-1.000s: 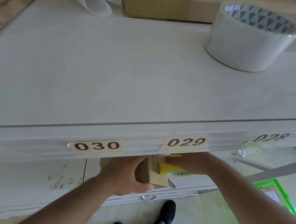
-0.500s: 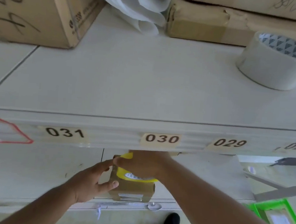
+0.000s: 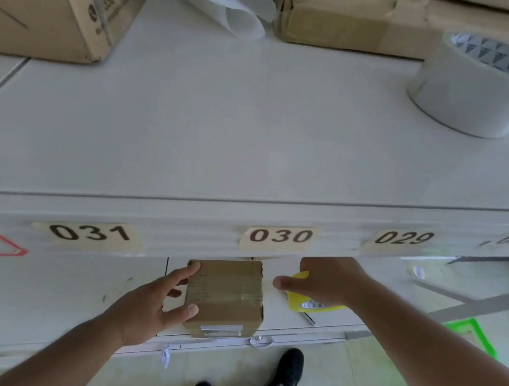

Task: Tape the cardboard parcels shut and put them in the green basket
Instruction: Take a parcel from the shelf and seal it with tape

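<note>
A small brown cardboard parcel [image 3: 224, 295], wrapped with clear tape, sits on the lower white shelf below the label 030. My left hand [image 3: 155, 304] holds its left side, fingers on the far corner and thumb at the near one. To the parcel's right, my right hand [image 3: 322, 282] grips a yellow tape dispenser [image 3: 301, 304] resting on the same shelf. Only a corner of the green basket [image 3: 476, 334] shows on the floor at the right, past my right forearm.
On the upper shelf [image 3: 220, 146] stand a big roll of clear tape [image 3: 481, 87] at the right, a large carton [image 3: 57, 2] at the back left, a taped brown parcel [image 3: 350, 24] and white plastic wrap [image 3: 231, 0] at the back. My black shoes [image 3: 288, 373] are below.
My right hand has moved the yellow dispenser off the top of the parcel to its right. The left hand stays on the parcel's left side.
</note>
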A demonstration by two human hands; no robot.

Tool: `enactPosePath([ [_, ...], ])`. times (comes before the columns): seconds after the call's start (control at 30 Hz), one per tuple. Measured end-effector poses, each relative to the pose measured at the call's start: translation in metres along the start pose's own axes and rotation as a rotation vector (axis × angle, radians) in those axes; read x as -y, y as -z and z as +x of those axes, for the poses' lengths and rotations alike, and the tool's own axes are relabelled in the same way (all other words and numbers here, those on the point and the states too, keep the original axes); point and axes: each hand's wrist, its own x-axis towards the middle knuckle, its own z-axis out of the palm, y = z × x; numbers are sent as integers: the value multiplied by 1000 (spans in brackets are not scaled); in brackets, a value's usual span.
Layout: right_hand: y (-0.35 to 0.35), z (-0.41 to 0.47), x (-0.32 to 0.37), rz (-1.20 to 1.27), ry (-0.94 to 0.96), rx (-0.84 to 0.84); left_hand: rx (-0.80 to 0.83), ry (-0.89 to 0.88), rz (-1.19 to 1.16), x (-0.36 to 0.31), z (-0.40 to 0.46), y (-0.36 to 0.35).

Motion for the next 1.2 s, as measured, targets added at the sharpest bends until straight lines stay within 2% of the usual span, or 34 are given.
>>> enactPosePath([
  [0.27, -33, 15, -4, 31, -22, -48, 10, 7, -65, 2, 2, -2],
  [0.4, -44, 21, 2, 50, -14, -19, -14, -20, 13, 3, 1, -3],
  [0.53, -48, 26, 3, 48, -9, -20, -110, -102, 364, -17, -1, -1],
  [0.73, -49, 27, 5, 36, -23, 26, -55, -292, 869, -97, 31, -40],
  [0.8, -51, 24, 9, 39, -27, 51, -43, -308, 957, -108, 41, -48],
  [0.9, -52, 21, 11, 67, -37, 69, 5, -297, 894, -109, 48, -46],
  [0.97, -40, 14, 9, 149, -50, 90, -16, -298, 758, -102, 49, -34],
  [1.13, 17, -14, -2, 563, 21, 97, -84, -347, 2, -70, 43, -18],
  [1.2, 26, -12, 5, 661, 15, 144, -78, -294, -110, -45, 37, -27],
])
